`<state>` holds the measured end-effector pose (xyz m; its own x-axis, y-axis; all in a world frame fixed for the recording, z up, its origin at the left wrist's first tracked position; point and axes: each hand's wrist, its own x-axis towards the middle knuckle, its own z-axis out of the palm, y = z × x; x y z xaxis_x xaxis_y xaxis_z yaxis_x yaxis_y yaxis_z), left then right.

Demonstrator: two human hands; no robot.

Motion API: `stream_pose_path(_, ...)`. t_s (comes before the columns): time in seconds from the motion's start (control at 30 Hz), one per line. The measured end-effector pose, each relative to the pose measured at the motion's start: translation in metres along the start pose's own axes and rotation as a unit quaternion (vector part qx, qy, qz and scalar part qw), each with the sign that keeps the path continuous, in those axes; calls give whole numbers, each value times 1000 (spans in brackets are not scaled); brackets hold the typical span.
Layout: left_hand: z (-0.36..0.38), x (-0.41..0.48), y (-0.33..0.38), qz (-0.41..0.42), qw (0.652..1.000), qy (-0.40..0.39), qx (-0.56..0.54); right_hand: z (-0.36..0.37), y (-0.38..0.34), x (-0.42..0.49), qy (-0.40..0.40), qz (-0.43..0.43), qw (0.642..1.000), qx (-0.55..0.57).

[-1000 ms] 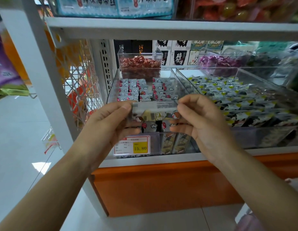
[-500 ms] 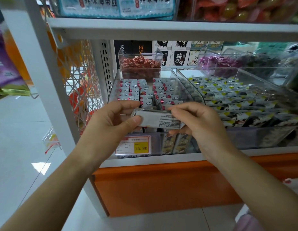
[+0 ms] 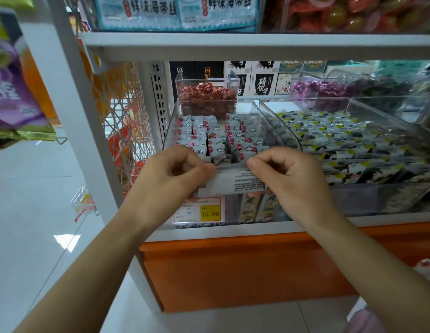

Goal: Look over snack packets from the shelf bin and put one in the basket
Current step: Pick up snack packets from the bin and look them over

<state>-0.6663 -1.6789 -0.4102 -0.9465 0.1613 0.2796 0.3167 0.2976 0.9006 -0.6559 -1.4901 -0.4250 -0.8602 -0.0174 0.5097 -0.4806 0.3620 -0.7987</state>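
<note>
The packet (image 3: 235,182) is held between the left hand (image 3: 170,174) and the right hand (image 3: 290,179), one at each end, in front of the bin (image 3: 170,127) on the shelf (image 3: 353,221). A price tag (image 3: 199,210) is on the bin's front, just below the packet. A second bin (image 3: 377,197) stands to the right, a tub (image 3: 206,92) behind

My two bare arms reach forward, side by side. My left hand (image 3: 175,174) and right hand (image 3: 288,179) are close together, backs up. My fingers (image 3: 192,159) and thumbs curl in, pinching one packet (image 3: 233,182) by its ends.
</note>
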Motion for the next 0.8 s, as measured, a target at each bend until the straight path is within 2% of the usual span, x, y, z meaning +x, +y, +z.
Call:
stream_pose_path(0.17,-12,3,-1,17,999,-17,27,0,-1,0,-17,-8,1000,-14)
stream_pose_path(0.33,-14,4,-2,35,998,-9,45,0,0,-1,-19,1,1000,20)
stream_pose_path(0.47,-8,-1,0,41,998,-20,40,0,2,0,7,34,998,57)
stream_pose_path(0.57,-7,-3,-2,49,995,-37,84,-2,3,2,6,61,994,86)
stream_pose_path(0.73,-4,-1,-6,77,994,16,81,-2,5,3,-16,99,973,209)
stream_pose_path(0.8,-2,0,-8,74,995,37,56,0,6,3,-27,86,974,210)
